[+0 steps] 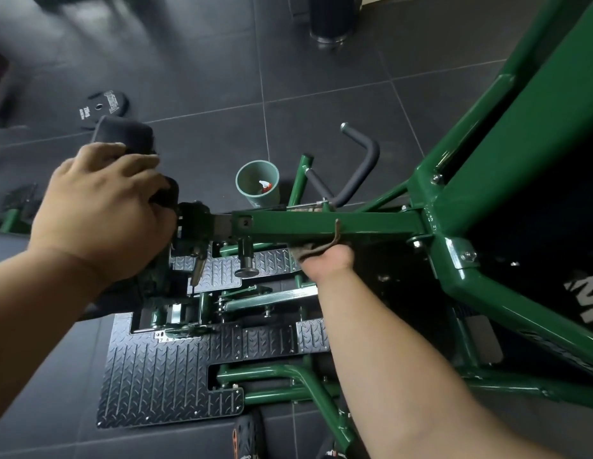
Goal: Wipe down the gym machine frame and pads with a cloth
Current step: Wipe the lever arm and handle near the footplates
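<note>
A green steel machine frame [321, 223] runs across the middle, with a horizontal bar ending in a black padded roller [123, 134] at the left. My left hand [103, 207] grips the black pad from above. My right hand [325, 258] is under the horizontal green bar and holds a brownish cloth [335, 231] that wraps up around the bar; its fingers are mostly hidden behind the bar and cloth.
A green bucket [257, 185] holding a spray bottle stands on the dark tiled floor behind the bar. Black foam handles [361, 167] rise beside it. A black checker footplate [169, 369] lies below. A weight plate [101, 106] lies at the far left.
</note>
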A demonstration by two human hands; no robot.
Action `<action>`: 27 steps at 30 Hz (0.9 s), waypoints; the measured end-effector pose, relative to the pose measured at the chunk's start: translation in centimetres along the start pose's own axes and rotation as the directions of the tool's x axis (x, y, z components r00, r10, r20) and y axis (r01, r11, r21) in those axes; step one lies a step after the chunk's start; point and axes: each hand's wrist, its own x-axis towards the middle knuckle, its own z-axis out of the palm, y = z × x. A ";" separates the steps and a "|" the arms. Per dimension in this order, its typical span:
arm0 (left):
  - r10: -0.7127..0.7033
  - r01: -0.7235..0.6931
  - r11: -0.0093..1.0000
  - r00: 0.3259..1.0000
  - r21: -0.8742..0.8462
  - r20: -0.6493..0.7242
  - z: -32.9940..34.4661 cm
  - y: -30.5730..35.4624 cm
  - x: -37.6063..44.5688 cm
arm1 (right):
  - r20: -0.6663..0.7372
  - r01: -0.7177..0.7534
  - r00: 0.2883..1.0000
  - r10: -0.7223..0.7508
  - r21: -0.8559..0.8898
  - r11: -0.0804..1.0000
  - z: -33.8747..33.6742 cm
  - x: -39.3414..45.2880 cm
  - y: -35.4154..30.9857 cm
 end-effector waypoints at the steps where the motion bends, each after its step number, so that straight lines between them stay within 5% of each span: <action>1: 0.004 -0.004 1.000 1.000 -0.006 -0.003 0.1 -0.1 0.0 | -0.004 0.022 1.000 -0.022 -0.007 1.000 0.0 -0.1 -0.9; 8: 0.014 -0.014 1.000 1.000 -0.022 0.011 0.3 -0.6 0.1 | -0.083 0.243 0.968 -0.236 0.084 0.966 -3.8 2.1 -11.1; 16: 0.048 -0.048 0.999 0.999 -0.015 -0.013 -0.2 0.0 -0.1 | 0.012 0.166 0.986 -0.167 0.063 0.984 -1.6 0.7 -5.8; 27: 0.011 -0.011 1.000 0.999 -0.012 -0.040 -0.1 0.3 -0.3 | -0.161 0.312 0.943 -0.291 0.127 0.941 -3.8 1.7 -12.4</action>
